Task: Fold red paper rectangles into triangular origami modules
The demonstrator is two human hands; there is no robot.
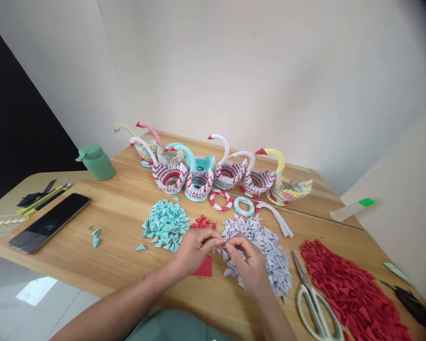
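Both of my hands meet above the table's front part, fingertips pinched together. Between them shows a small red folded paper piece [223, 245]. My left hand [198, 245] grips it from the left, and my right hand [246, 258] pinches its other side. Beneath my left wrist lies a flat red paper sheet [204, 267], partly covered. Just beyond my fingers is a small heap of red paper triangles [203, 221]. A pile of pale lilac paper triangles [270, 251] spreads under and past my right hand. To the left is a pile of turquoise paper triangles [166, 222].
Several folded-paper swans [199, 182] stand along the back. Before them lie a red-white ring [220, 200], a turquoise-white ring [244, 206] and a white swan neck [277, 219]. At right are scissors [314, 303] and a large red pile [351, 289]; at left, a phone [51, 222] and green container [96, 162].
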